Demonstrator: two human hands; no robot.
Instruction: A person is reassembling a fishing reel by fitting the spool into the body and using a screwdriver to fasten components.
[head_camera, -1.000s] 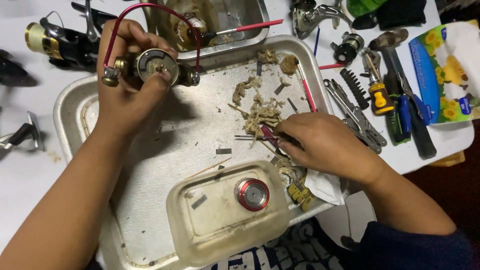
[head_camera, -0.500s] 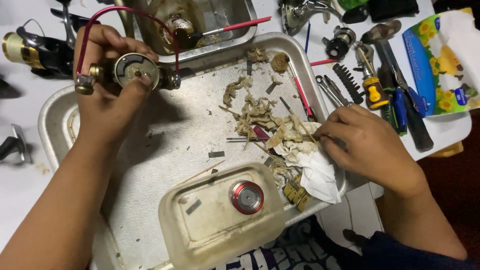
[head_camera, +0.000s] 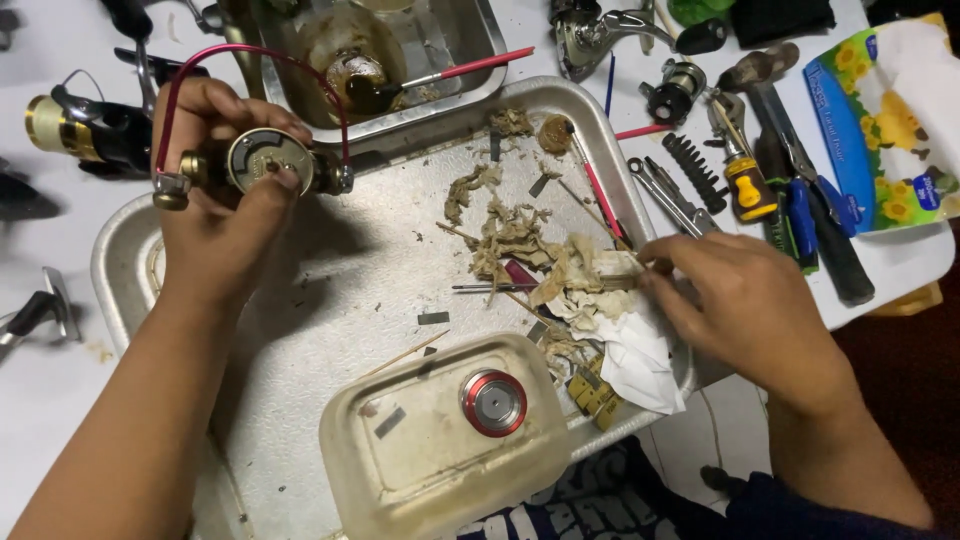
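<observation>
My left hand (head_camera: 225, 215) clamps a fishing reel body (head_camera: 262, 160) above the metal tray (head_camera: 330, 330); my right hand (head_camera: 745, 300) pinches soiled tissue scraps (head_camera: 585, 270) on it

Red wire bail (head_camera: 250, 60), silver metal tray (head_camera: 330, 330), red-rimmed spool (head_camera: 494, 403), white tissue (head_camera: 640, 365), yellow-handled screwdriver (head_camera: 742, 187)

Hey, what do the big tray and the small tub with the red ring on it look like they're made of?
The tray looks like bare metal, probably aluminium or steel: dull silver, scuffed, with a rolled rim. The tub looks like plastic: cloudy, yellowed and semi-translucent, with soft rounded corners. The red ring on it seems metal, shiny with a grey centre, though I can't be sure.
</observation>
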